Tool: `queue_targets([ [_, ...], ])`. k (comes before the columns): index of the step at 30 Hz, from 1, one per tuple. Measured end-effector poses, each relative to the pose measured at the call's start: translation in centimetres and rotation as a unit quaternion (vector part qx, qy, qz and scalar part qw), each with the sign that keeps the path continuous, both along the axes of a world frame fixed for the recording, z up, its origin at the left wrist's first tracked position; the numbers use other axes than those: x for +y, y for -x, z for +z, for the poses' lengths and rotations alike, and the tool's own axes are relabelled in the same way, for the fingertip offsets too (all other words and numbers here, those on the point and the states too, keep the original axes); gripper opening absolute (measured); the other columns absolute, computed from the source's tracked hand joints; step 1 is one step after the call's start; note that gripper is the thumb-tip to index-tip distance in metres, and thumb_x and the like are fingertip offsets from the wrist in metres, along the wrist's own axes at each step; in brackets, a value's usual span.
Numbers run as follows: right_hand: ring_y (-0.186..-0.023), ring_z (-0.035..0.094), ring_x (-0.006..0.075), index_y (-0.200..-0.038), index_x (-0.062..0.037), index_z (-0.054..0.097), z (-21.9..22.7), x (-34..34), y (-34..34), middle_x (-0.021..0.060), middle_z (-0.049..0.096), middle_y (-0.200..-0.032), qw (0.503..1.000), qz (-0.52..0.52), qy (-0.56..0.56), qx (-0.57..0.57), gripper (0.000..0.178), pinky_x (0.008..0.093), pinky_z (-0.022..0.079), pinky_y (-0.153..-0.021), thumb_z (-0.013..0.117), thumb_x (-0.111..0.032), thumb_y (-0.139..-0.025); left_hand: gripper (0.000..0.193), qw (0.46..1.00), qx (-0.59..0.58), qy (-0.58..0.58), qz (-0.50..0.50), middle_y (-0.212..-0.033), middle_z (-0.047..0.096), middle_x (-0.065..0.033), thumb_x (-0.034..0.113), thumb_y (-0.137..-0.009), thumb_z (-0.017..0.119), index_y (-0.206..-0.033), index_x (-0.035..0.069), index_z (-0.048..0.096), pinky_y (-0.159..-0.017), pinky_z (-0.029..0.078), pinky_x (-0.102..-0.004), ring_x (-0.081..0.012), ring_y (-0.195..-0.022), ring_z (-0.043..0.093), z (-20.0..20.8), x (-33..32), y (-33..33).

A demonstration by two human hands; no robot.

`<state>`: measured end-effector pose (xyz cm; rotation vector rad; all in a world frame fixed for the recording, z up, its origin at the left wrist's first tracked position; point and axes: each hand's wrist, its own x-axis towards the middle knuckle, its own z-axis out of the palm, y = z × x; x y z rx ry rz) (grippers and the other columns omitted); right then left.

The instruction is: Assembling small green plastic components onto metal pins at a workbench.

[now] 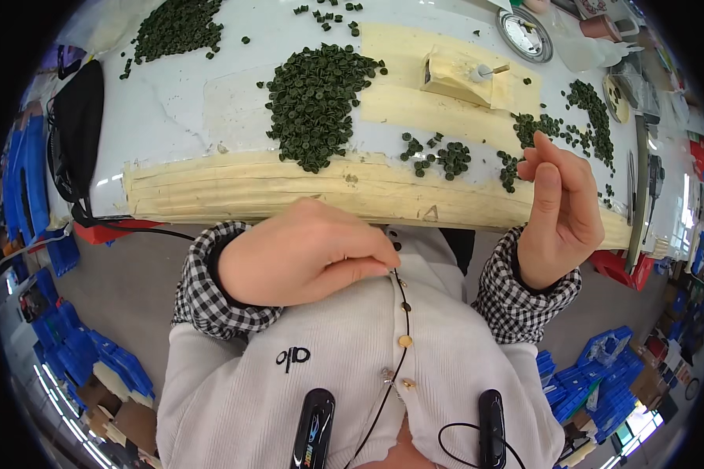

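In front of my chest, my left hand is closed, thumb and forefinger pinched together at the upper end of a thin black cord. The cord runs down over the light ribbed garment. My right hand is raised at the table's front edge, fingers bent and apart from the thumb, with nothing seen in it. Nearest to it lie small dark green button-like pieces. A large heap of these pieces sits further left, with a small cluster between.
A tape-covered block with a thin pin stands on the white table. Behind it is a round metal dish. More green pieces lie at far left, near a black pouch. Yellowish tape lines the front edge.
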<state>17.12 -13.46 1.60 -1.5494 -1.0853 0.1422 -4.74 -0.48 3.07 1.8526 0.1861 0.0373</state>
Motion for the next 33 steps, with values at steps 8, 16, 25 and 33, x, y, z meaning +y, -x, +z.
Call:
queue_targets([
  [8, -0.076, 0.063, 0.0171, -0.099, 0.0056, 0.069, 0.9, -0.8, 1.5, 0.0123, 0.066, -0.084, 0.999, 0.035, -0.003, -0.027, 0.017, 0.0249, 0.048, -0.071, 0.064, 0.005, -0.083, 0.020, 0.994, 0.079, -0.074, -0.015, -0.086, 0.068, -0.0171, 0.015, -0.092, 0.058, -0.102, -0.001, 0.066, -0.071, 0.052, -0.0363, -0.0321, -0.077, 0.066, -4.3, -2.9, 1.0],
  [16, -0.077, 0.063, 0.0175, -0.099, 0.0053, 0.069, 1.5, -2.5, 2.7, 0.0124, 0.066, -0.084, 0.998, 0.044, -0.015, -0.047, 0.018, 0.0256, 0.049, -0.070, 0.064, 0.007, -0.082, 0.023, 0.993, 0.112, 0.040, -0.004, -0.085, 0.069, -0.0139, 0.018, -0.087, 0.068, -0.096, -0.002, 0.069, -0.065, 0.052, -0.0288, -0.0196, -0.069, 0.065, -7.7, -5.5, 0.9],
  [25, -0.077, 0.063, 0.0180, -0.100, 0.0052, 0.069, 2.3, -3.7, 3.3, 0.0127, 0.065, -0.084, 0.998, 0.030, -0.021, -0.044, 0.018, 0.0257, 0.049, -0.071, 0.063, 0.007, -0.083, 0.020, 0.985, 0.000, 0.145, 0.098, -0.092, 0.070, -0.0110, 0.005, -0.083, 0.072, -0.100, -0.003, 0.068, -0.072, 0.054, -0.0245, -0.0140, -0.080, 0.067, -2.0, -4.4, 3.0],
  [33, -0.072, 0.062, 0.0184, -0.098, 0.0044, 0.069, 3.4, -3.4, 2.7, 0.0120, 0.065, -0.081, 0.997, 0.029, -0.007, -0.067, 0.018, 0.0256, 0.048, -0.066, 0.064, 0.008, -0.080, 0.009, 0.898, -0.409, 0.151, -0.061, -0.078, 0.067, -0.0142, -0.001, -0.080, 0.070, -0.088, -0.004, 0.071, -0.060, 0.053, -0.0305, -0.0215, -0.072, 0.065, 8.3, 0.4, 5.2],
])
